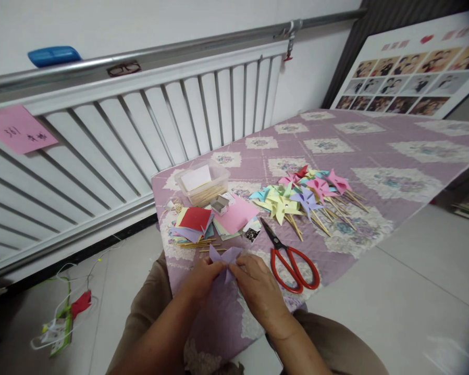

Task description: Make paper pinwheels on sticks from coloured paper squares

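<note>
A purple paper pinwheel, its corners partly folded in, is held low over the near end of the table. My left hand pinches its left side between thumb and fingers. From the right, my right hand grips the same paper near its middle, so the fingertips of both hands almost meet. Fingers hide the centre of the paper. Just right of my right hand lie scissors with red handles. Thin wooden sticks and stacked coloured paper squares lie beyond my left hand.
Finished pinwheels on sticks are heaped beyond the scissors. A clear plastic box holds sticks and paper. Near it are a small open box, pink paper and a pile of small dark pieces. A white radiator lines the wall.
</note>
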Available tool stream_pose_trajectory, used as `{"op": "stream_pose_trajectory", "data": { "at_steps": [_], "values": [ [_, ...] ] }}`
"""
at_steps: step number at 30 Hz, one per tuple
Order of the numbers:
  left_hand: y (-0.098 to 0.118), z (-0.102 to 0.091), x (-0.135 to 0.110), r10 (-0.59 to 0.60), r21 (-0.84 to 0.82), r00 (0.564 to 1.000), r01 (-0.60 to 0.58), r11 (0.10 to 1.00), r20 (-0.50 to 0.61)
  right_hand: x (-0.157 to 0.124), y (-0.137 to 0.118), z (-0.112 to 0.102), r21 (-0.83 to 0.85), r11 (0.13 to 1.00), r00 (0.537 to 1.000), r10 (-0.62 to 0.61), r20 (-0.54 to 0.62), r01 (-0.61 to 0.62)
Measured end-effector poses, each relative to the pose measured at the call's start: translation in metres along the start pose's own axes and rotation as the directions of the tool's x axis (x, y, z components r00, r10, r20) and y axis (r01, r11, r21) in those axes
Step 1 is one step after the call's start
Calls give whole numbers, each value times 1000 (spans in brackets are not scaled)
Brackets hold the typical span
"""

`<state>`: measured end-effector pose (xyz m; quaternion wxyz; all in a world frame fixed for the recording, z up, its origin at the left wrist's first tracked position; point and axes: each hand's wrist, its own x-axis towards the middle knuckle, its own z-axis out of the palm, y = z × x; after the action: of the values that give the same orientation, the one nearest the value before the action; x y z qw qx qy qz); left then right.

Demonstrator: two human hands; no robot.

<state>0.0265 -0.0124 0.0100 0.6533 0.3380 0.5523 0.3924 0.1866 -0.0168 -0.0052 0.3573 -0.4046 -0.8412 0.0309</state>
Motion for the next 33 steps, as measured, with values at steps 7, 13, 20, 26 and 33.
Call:
{"op": "stream_pose_trajectory", "data": {
  "at_steps": [7, 13, 20, 26, 33],
  "values": [
    [-2, -11, 8, 92, 55, 993, -96, 994, 68, 1, -3, 1, -33, 999, 1000, -1, 12, 1],
    [1, -15, 10, 106, 131, 991, -116, 985, 78, -3, 0, 7, -37, 999, 1000, -12, 4, 12],
    [1, -14, 9, 103, 241, 995, -104, 965, 18, -4, -1, 11, -6, 1000, 1000, -2, -4, 2],
    [-2, -13, 10, 114, 245, 988, -85, 966, -104, -2, 9, 3, 164, 977, 979, 159, -127, -137],
    [-9, -13, 10, 136, 141, 944, -97, 985, -301, 0, 38, -4, 334, 826, 797, 544, -263, -454]
  ]
}}
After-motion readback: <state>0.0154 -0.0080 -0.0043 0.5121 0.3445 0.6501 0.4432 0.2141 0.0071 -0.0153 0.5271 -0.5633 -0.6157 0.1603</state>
